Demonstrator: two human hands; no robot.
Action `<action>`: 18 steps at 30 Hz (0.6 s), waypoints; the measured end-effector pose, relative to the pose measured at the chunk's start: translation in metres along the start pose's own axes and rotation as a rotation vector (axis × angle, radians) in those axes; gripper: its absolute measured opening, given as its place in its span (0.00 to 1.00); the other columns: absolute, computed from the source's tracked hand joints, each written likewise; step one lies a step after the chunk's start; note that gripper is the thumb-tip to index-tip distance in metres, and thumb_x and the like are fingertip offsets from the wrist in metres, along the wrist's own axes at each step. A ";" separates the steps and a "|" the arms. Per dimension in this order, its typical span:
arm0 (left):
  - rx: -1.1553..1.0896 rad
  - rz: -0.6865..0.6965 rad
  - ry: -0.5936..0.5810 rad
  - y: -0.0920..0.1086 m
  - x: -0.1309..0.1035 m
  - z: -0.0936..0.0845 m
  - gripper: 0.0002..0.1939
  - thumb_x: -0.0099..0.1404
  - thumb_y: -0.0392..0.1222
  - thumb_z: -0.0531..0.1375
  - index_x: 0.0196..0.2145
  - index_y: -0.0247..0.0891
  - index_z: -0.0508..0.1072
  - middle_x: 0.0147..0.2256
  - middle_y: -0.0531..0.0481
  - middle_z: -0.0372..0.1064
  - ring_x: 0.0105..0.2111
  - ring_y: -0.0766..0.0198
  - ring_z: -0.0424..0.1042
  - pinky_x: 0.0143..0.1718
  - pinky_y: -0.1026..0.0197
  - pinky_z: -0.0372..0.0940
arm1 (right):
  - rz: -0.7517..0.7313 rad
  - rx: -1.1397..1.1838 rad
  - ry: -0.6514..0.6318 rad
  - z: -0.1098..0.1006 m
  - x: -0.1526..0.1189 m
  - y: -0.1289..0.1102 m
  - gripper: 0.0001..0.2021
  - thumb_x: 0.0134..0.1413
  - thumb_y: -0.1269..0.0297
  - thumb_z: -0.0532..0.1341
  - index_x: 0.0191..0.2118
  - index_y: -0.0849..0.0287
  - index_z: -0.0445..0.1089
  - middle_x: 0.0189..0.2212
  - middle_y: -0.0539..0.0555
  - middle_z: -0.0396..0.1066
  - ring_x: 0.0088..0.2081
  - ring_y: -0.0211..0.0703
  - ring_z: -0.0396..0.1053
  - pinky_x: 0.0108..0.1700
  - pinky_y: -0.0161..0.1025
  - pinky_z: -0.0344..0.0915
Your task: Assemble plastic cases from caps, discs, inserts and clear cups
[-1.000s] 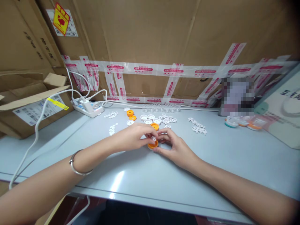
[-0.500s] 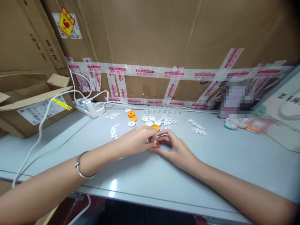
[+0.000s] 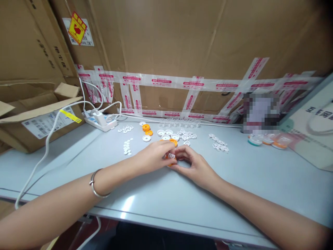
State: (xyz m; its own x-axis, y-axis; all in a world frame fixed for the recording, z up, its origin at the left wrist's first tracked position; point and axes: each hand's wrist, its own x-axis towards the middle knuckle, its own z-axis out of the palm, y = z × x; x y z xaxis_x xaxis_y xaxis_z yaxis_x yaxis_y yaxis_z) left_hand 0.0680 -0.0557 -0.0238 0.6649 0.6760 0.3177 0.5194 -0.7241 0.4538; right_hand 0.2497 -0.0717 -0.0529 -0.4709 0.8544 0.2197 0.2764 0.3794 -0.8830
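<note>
My left hand (image 3: 155, 155), with a metal bangle on its wrist, pinches a small white openwork plastic piece (image 3: 171, 156). That piece sits at an orange round plastic cap (image 3: 172, 164), mostly covered by the fingers. From the other side, my right hand (image 3: 194, 166) curls its thumb and fingers around the cap's edge. Just behind the hands lies another orange ring (image 3: 173, 142), partly hidden. White round caps (image 3: 168, 132) are grouped farther back. White openwork pieces (image 3: 186, 134) lie beside them in a loose pile.
Small white discs (image 3: 127, 147) and orange rings (image 3: 146, 128) lie left of the hands. Clear cups (image 3: 179, 122) line the back. More openwork pieces (image 3: 220, 147) and clear-topped items (image 3: 280, 142) sit right. A power strip (image 3: 101, 122) and open carton (image 3: 39, 121) stand left.
The camera view has shifted slightly. My left fingers have moved a little, showing more of the white piece at the orange cap. My right hand keeps its hold.
</note>
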 end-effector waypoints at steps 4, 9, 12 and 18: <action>-0.061 -0.030 -0.046 -0.003 -0.001 -0.008 0.09 0.58 0.44 0.61 0.33 0.36 0.68 0.32 0.51 0.67 0.34 0.63 0.66 0.35 0.63 0.59 | -0.001 -0.010 -0.001 0.000 0.001 0.003 0.17 0.47 0.61 0.64 0.43 0.53 0.61 0.41 0.53 0.71 0.45 0.44 0.70 0.51 0.45 0.63; -0.103 -0.117 -0.153 -0.003 -0.006 -0.023 0.24 0.53 0.54 0.63 0.43 0.38 0.67 0.40 0.47 0.66 0.40 0.59 0.65 0.38 0.60 0.60 | -0.022 -0.055 -0.002 -0.006 -0.005 0.003 0.33 0.37 0.58 0.70 0.50 0.51 0.56 0.53 0.56 0.62 0.53 0.49 0.63 0.56 0.49 0.59; -0.103 -0.122 -0.181 -0.002 -0.008 -0.022 0.26 0.51 0.54 0.64 0.44 0.38 0.66 0.42 0.46 0.64 0.41 0.58 0.64 0.40 0.60 0.60 | -0.102 -0.099 0.026 -0.023 -0.007 0.000 0.40 0.32 0.53 0.71 0.53 0.49 0.54 0.56 0.57 0.58 0.57 0.53 0.58 0.57 0.53 0.56; -0.055 -0.169 -0.172 -0.001 -0.007 -0.007 0.18 0.53 0.52 0.62 0.36 0.37 0.67 0.34 0.49 0.64 0.35 0.59 0.63 0.34 0.60 0.58 | -0.028 -0.211 0.571 -0.094 0.040 0.029 0.16 0.53 0.49 0.56 0.43 0.52 0.61 0.46 0.55 0.69 0.48 0.46 0.67 0.51 0.47 0.63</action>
State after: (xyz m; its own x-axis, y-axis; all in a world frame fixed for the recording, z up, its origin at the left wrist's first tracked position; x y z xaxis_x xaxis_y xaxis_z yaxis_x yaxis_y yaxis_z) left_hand 0.0590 -0.0590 -0.0208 0.6549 0.7505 0.0887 0.6046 -0.5907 0.5343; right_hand 0.3180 0.0072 -0.0307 0.0267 0.8764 0.4809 0.4582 0.4168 -0.7850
